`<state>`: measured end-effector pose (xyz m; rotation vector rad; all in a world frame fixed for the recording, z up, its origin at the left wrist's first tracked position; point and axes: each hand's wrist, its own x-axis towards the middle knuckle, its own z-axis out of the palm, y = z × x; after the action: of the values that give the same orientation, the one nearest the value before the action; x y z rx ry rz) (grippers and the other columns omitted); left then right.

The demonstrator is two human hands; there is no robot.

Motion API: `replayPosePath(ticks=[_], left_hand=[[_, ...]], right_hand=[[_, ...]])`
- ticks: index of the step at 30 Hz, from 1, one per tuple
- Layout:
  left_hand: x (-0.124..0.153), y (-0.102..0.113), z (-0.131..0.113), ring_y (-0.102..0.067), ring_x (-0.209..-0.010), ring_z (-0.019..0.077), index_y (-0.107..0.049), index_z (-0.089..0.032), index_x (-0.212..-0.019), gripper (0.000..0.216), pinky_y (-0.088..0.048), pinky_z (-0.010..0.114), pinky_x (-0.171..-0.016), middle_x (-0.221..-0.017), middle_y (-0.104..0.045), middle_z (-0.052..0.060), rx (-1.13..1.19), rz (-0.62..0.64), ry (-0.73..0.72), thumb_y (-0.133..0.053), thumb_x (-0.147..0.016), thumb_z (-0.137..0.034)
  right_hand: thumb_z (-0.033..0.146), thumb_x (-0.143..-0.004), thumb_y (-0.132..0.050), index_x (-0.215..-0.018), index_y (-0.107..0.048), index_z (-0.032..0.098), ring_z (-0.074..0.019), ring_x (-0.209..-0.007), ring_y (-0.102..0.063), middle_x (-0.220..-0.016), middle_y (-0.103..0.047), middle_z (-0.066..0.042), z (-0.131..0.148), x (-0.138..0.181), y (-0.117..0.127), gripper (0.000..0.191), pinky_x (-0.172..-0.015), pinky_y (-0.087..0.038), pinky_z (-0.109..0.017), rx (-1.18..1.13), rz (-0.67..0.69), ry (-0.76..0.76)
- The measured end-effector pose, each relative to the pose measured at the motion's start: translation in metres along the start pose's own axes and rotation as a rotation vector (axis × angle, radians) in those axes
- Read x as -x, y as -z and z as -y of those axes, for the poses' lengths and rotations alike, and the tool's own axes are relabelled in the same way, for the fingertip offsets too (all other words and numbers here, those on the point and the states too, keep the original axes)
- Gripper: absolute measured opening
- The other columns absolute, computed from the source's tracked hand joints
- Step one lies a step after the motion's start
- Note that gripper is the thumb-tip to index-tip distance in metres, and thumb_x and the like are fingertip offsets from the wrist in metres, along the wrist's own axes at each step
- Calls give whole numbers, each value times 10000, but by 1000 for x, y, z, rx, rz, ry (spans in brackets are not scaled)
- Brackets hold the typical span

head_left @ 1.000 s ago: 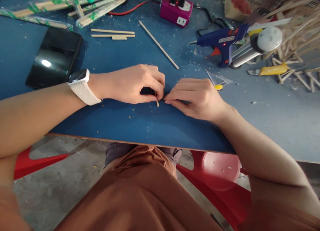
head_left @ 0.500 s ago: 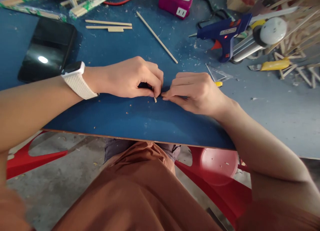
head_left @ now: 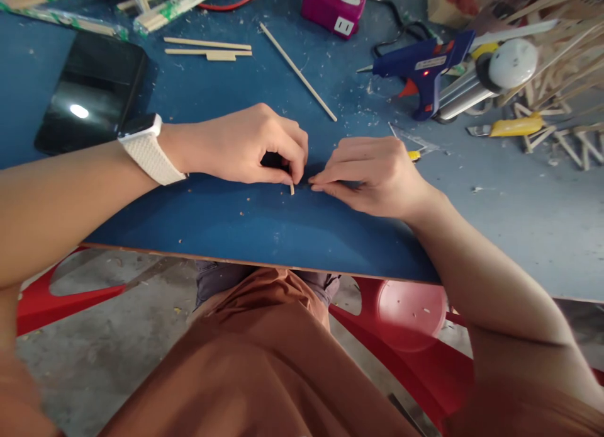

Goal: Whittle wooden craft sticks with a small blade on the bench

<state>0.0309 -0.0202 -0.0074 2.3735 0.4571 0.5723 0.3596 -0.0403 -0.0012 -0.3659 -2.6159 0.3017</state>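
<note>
My left hand, with a white watch on its wrist, rests on the blue table and pinches a short wooden stick whose end pokes out below the fingertips. My right hand lies just to its right, fingers pressed together and pointing at the same stick. A yellow tool end shows behind the right hand's knuckles; whether that hand holds it is hidden.
A black phone lies at the far left. Wooden sticks, a long skewer, a blue glue gun, a magenta power strip, a yellow knife and stick frames crowd the back. Red stools stand under the table edge.
Both hands have stayed together over the short stick with only tiny finger shifts. The view has tilted a little, so the table items sit higher in the picture.
</note>
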Motion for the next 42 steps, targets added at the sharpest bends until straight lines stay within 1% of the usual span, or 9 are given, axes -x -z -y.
replayPosePath(ticks=[5,11,16,18,21,25,31,36,42], left_hand=[[0,0,1,-910,-1063,308,-993,-399,-1103,422,-757,467,-1090,-1183,-960,76,19,-1,15,-793,-1226,-749],[-2,3,-4,-901,-1099,273,-985,-379,-1092,475,-746,432,-1108,-1244,-966,45,15,35,29,-764,-1257,-766],[-2,0,-2,-915,-1097,310,-987,-411,-1103,390,-743,491,-1115,-1232,-959,62,13,10,8,-775,-1244,-707],[-1,-2,1,-917,-1096,316,-991,-418,-1108,367,-741,498,-1125,-1228,-960,61,23,-3,8,-790,-1229,-701],[-1,-3,3,-915,-1098,310,-992,-418,-1109,387,-743,486,-1110,-1233,-965,56,10,-3,-2,-765,-1236,-704],[-2,-2,0,-915,-1146,293,-998,-414,-1107,415,-732,455,-1122,-1262,-973,35,-17,13,-18,-727,-1262,-687],[-3,-2,-3,-926,-1129,301,-990,-444,-1093,306,-727,470,-1119,-1251,-967,33,-16,6,-12,-763,-1234,-593],[-3,-5,3,-909,-1106,314,-997,-415,-1093,314,-731,471,-1138,-1210,-970,60,-4,-12,-12,-785,-1202,-619],[-4,-5,1,-919,-1137,322,-989,-414,-1061,343,-727,475,-1138,-1180,-969,61,11,-24,-20,-766,-1209,-629]], right_hand=[[324,-1289,-788,-1257,-937,308,-215,-899,-830,-1050,-907,-9,7,1,-2,153,-795,-650,-398,64,-65,-41],[372,-1297,-738,-1260,-942,371,-248,-956,-854,-1097,-926,-12,9,1,-3,207,-864,-683,-448,54,45,-127],[359,-1294,-761,-1275,-948,321,-234,-910,-833,-1048,-902,-15,8,1,-3,192,-813,-670,-424,64,1,-62],[346,-1294,-756,-1275,-956,319,-238,-907,-834,-1055,-904,-17,9,1,-3,202,-813,-670,-431,59,5,-69],[328,-1290,-748,-1273,-964,328,-253,-929,-841,-1074,-914,-26,11,1,-2,217,-815,-655,-445,47,16,-98],[309,-1280,-783,-1253,-946,295,-231,-919,-831,-1051,-899,-22,12,-1,-2,166,-796,-627,-408,43,-21,-47],[343,-1286,-764,-1224,-937,343,-235,-912,-833,-1040,-902,-8,12,0,-3,184,-802,-623,-410,54,18,-95],[345,-1279,-738,-1270,-942,369,-249,-957,-862,-1081,-919,-15,12,2,-8,206,-816,-633,-417,85,35,-125],[332,-1300,-695,-1233,-925,331,-225,-921,-836,-1083,-915,-22,15,2,-14,239,-799,-602,-398,104,-1,-112]])
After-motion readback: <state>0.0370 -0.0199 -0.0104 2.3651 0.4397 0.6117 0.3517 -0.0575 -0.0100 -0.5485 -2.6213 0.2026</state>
